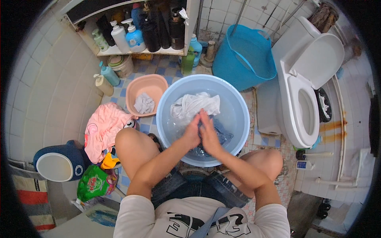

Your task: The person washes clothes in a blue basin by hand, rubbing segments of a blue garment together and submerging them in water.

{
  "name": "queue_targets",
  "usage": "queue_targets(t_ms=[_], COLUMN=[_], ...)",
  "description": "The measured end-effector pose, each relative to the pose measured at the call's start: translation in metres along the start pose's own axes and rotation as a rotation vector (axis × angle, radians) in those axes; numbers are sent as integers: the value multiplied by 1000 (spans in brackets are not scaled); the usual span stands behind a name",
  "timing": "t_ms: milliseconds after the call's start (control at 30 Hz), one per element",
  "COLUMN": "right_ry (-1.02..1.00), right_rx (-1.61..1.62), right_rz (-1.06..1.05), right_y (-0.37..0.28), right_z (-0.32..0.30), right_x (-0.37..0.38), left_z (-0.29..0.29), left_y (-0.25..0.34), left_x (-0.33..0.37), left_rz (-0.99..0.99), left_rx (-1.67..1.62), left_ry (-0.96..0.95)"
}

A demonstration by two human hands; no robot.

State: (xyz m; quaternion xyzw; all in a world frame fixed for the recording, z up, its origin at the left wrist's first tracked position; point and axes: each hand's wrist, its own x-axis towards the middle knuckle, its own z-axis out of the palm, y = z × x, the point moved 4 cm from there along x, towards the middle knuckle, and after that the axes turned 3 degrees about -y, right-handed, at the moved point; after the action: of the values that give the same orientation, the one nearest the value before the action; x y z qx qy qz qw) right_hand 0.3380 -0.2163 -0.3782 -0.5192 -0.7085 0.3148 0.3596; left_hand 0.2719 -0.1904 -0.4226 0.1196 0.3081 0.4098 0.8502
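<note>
Two hands meet over the middle of the light blue wash basin (238, 119), which stands on the tiled floor (166, 67) between the person's knees. The left hand (192, 133) and the right hand (209, 137) are pressed together, fingers curled closed around a bunched part of the dark blue garment (223, 134). Most of that garment lies under water and beneath the hands, so its outline and full extent are hard to make out; the visible portion runs from the hands toward the basin's right wall, with no clear long axis. The white garment (194, 105) lies crumpled in the far half of the basin, partly above water, stretched roughly left to right. Just left of the basin, touching its rim, sits the pink basin (149, 82) holding a grey cloth (144, 104). A pink garment (104, 129) lies heaped on the floor beside the left knee. The blue bucket (246, 57) stands behind the basin, near the toilet (305, 103).
</note>
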Motion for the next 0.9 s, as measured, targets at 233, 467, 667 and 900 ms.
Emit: queue_targets(t_ms=[233,467,667,900], right_ry=[208,-239,-416,32], right_rx=[712,741,558,824], right_rz=[630,636,663,535], right_y=[119,58,80,70], right_z=[-66,-90,-93,-79], right_x=[27,23,18,33], left_z=[20,4,18,13], left_y=[24,81,95,43], left_x=[-5,1,-12,11], left_rz=[-158,186,149,85], left_rx=[-60,256,407,330], left_ry=[-62,-43,-4,-21])
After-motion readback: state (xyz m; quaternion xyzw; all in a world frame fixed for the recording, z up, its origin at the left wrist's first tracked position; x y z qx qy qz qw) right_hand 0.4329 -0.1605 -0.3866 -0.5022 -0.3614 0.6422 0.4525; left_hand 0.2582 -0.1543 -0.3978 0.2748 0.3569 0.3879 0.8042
